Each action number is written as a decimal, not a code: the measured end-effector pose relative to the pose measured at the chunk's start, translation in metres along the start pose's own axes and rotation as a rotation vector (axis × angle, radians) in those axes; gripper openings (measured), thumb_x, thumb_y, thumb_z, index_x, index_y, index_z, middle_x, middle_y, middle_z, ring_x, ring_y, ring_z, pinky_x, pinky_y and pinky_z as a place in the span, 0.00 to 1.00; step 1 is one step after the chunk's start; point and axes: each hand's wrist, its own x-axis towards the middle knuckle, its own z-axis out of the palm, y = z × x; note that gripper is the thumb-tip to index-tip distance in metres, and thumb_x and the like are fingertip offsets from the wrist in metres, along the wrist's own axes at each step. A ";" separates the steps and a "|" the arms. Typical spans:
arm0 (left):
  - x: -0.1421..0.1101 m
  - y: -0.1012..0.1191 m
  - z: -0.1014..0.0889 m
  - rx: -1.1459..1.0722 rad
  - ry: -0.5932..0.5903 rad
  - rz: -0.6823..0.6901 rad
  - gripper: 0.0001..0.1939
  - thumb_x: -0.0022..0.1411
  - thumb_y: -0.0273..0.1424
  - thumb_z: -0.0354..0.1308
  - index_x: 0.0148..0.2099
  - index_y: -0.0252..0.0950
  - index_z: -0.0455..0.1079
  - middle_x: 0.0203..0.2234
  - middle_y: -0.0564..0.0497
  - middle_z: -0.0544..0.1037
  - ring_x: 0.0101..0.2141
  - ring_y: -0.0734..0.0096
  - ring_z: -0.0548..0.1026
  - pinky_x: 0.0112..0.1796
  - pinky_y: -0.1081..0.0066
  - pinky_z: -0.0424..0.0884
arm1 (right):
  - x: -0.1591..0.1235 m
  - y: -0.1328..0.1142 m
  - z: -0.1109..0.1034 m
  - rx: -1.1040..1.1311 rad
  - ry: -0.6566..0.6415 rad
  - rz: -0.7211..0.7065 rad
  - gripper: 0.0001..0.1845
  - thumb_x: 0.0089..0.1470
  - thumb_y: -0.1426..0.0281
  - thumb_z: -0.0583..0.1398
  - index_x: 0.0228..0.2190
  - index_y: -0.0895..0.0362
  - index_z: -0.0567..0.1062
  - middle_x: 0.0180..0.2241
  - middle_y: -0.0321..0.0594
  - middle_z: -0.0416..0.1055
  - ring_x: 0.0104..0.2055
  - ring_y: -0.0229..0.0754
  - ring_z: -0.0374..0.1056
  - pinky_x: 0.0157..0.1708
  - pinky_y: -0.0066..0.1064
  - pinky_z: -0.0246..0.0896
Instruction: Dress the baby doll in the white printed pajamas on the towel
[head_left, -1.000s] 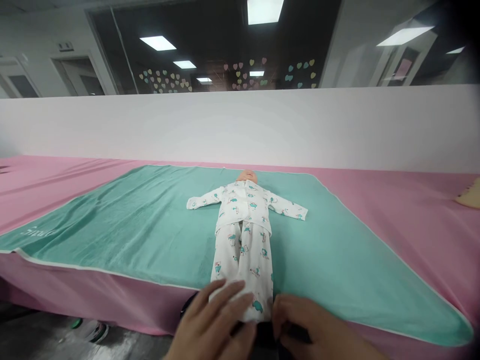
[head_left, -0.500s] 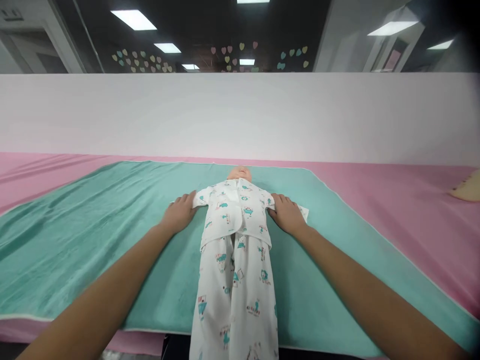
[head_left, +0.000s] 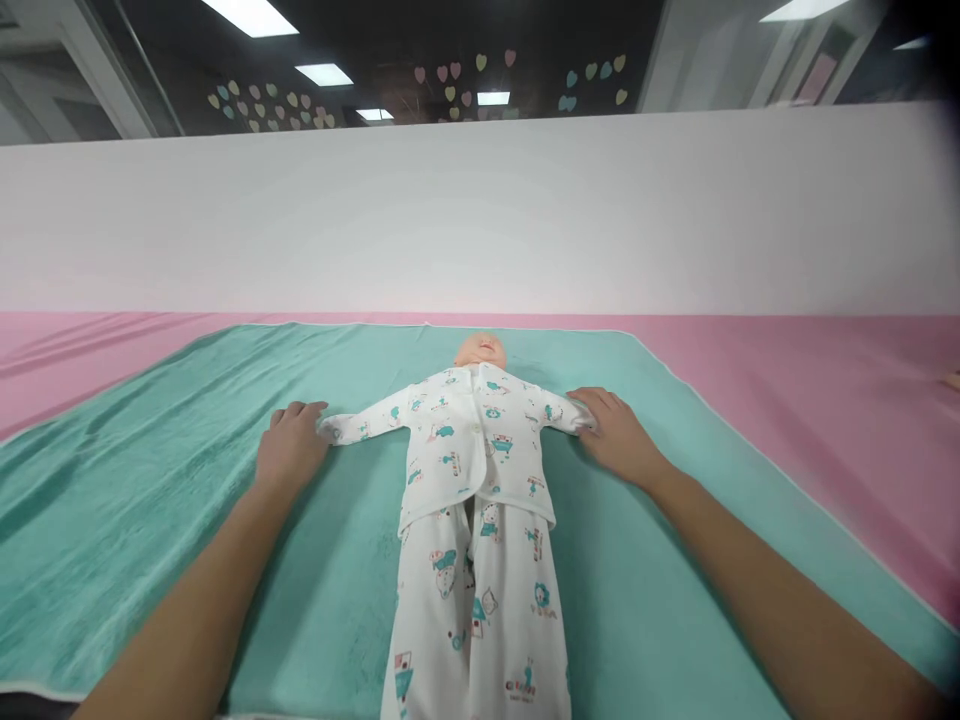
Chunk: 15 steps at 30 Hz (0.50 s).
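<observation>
A baby doll (head_left: 480, 350) lies on its back on a teal blanket (head_left: 150, 480), dressed in a white printed shirt (head_left: 472, 450) and matching trousers (head_left: 480, 610). Its arms are stretched out to both sides. My left hand (head_left: 291, 448) lies at the end of the doll's left-side sleeve, fingers curled over the cuff. My right hand (head_left: 611, 432) rests over the end of the other sleeve, covering the cuff, fingers bent down on it. Whether either hand pinches the fabric is hidden.
The teal blanket covers a pink sheet (head_left: 810, 400) on a long table. A white partition (head_left: 480, 220) runs along the far side. Behind it, paper hearts (head_left: 480, 70) hang on a dark wall under ceiling lights.
My hands went from the trouser hems up to the doll's shoulders, then slid outward along the sleeves to the cuffs. The sleeves now lie stretched out straight.
</observation>
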 end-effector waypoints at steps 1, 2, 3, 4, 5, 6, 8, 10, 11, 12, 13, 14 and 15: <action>0.001 0.010 -0.003 -0.083 0.078 0.013 0.22 0.54 0.26 0.44 0.52 0.34 0.65 0.44 0.42 0.69 0.46 0.52 0.64 0.42 0.58 0.65 | 0.003 -0.013 -0.004 0.075 0.053 0.001 0.18 0.52 0.71 0.50 0.47 0.56 0.64 0.46 0.42 0.61 0.48 0.44 0.58 0.48 0.34 0.52; 0.004 0.024 -0.006 -0.182 0.142 0.039 0.22 0.53 0.24 0.45 0.51 0.34 0.66 0.43 0.43 0.70 0.45 0.56 0.65 0.43 0.60 0.65 | 0.009 -0.027 -0.007 0.155 0.104 0.013 0.15 0.54 0.70 0.49 0.43 0.56 0.66 0.44 0.41 0.62 0.45 0.42 0.59 0.46 0.32 0.55; 0.007 0.041 -0.010 -0.301 0.172 0.066 0.21 0.53 0.23 0.44 0.49 0.35 0.67 0.41 0.45 0.71 0.44 0.59 0.66 0.43 0.63 0.65 | 0.018 -0.042 -0.008 0.230 0.141 0.030 0.12 0.56 0.68 0.48 0.40 0.57 0.66 0.41 0.41 0.64 0.42 0.40 0.61 0.42 0.29 0.56; 0.013 0.061 -0.013 -0.437 0.126 0.125 0.19 0.54 0.25 0.45 0.47 0.35 0.68 0.39 0.47 0.72 0.40 0.63 0.69 0.41 0.67 0.66 | 0.029 -0.058 -0.008 0.281 0.146 0.041 0.11 0.58 0.66 0.48 0.37 0.57 0.66 0.39 0.40 0.64 0.39 0.38 0.61 0.39 0.28 0.57; 0.018 0.083 -0.016 -0.562 0.072 0.158 0.18 0.55 0.27 0.45 0.46 0.35 0.69 0.38 0.48 0.73 0.37 0.66 0.70 0.39 0.69 0.66 | 0.042 -0.073 -0.005 0.301 0.136 0.060 0.11 0.58 0.65 0.48 0.35 0.58 0.66 0.37 0.39 0.65 0.37 0.38 0.61 0.37 0.27 0.57; 0.025 0.104 -0.019 -0.673 0.017 0.161 0.17 0.57 0.31 0.46 0.47 0.37 0.69 0.36 0.50 0.74 0.35 0.68 0.71 0.37 0.71 0.66 | 0.055 -0.086 -0.002 0.291 0.116 0.098 0.12 0.58 0.63 0.49 0.34 0.58 0.66 0.36 0.39 0.65 0.36 0.37 0.61 0.36 0.27 0.56; 0.036 0.141 -0.022 -0.802 -0.092 0.169 0.17 0.57 0.36 0.47 0.45 0.38 0.70 0.31 0.51 0.75 0.32 0.69 0.71 0.33 0.72 0.65 | 0.083 -0.108 0.007 0.210 0.024 0.198 0.16 0.57 0.59 0.50 0.32 0.59 0.67 0.33 0.41 0.66 0.34 0.39 0.62 0.34 0.28 0.56; 0.044 0.162 -0.020 -0.811 -0.122 0.217 0.14 0.56 0.35 0.49 0.40 0.37 0.72 0.32 0.50 0.76 0.33 0.68 0.71 0.33 0.72 0.63 | 0.104 -0.121 0.017 0.097 -0.108 0.270 0.20 0.56 0.55 0.51 0.33 0.60 0.68 0.33 0.45 0.67 0.34 0.43 0.63 0.34 0.29 0.55; 0.046 0.166 -0.017 -0.804 -0.124 0.237 0.13 0.56 0.34 0.49 0.38 0.36 0.72 0.32 0.50 0.76 0.34 0.68 0.71 0.34 0.72 0.63 | 0.112 -0.125 0.021 0.046 -0.159 0.289 0.21 0.56 0.55 0.52 0.34 0.61 0.69 0.33 0.47 0.67 0.36 0.45 0.64 0.34 0.30 0.55; 0.047 0.167 -0.013 -0.802 -0.128 0.255 0.13 0.56 0.33 0.49 0.37 0.36 0.73 0.33 0.49 0.76 0.35 0.67 0.71 0.35 0.72 0.62 | 0.116 -0.127 0.025 0.003 -0.192 0.297 0.20 0.56 0.56 0.52 0.36 0.62 0.70 0.34 0.49 0.67 0.37 0.47 0.64 0.34 0.30 0.56; 0.048 0.165 -0.009 -0.814 -0.139 0.267 0.13 0.56 0.33 0.48 0.37 0.36 0.73 0.33 0.49 0.76 0.35 0.67 0.71 0.36 0.72 0.62 | 0.119 -0.128 0.028 -0.028 -0.210 0.300 0.20 0.57 0.57 0.52 0.37 0.62 0.70 0.35 0.50 0.67 0.38 0.48 0.64 0.35 0.31 0.56; 0.047 0.161 -0.006 -0.839 -0.150 0.271 0.13 0.57 0.34 0.48 0.38 0.36 0.72 0.34 0.49 0.76 0.35 0.68 0.71 0.36 0.72 0.62 | 0.121 -0.128 0.031 -0.050 -0.220 0.299 0.18 0.56 0.59 0.53 0.37 0.62 0.71 0.36 0.51 0.67 0.39 0.48 0.64 0.35 0.31 0.56; 0.047 0.157 -0.003 -0.873 -0.161 0.267 0.13 0.57 0.35 0.49 0.39 0.36 0.72 0.34 0.50 0.76 0.34 0.68 0.70 0.36 0.72 0.62 | 0.122 -0.127 0.033 -0.060 -0.226 0.297 0.17 0.56 0.61 0.54 0.37 0.62 0.71 0.36 0.51 0.67 0.39 0.48 0.64 0.36 0.30 0.56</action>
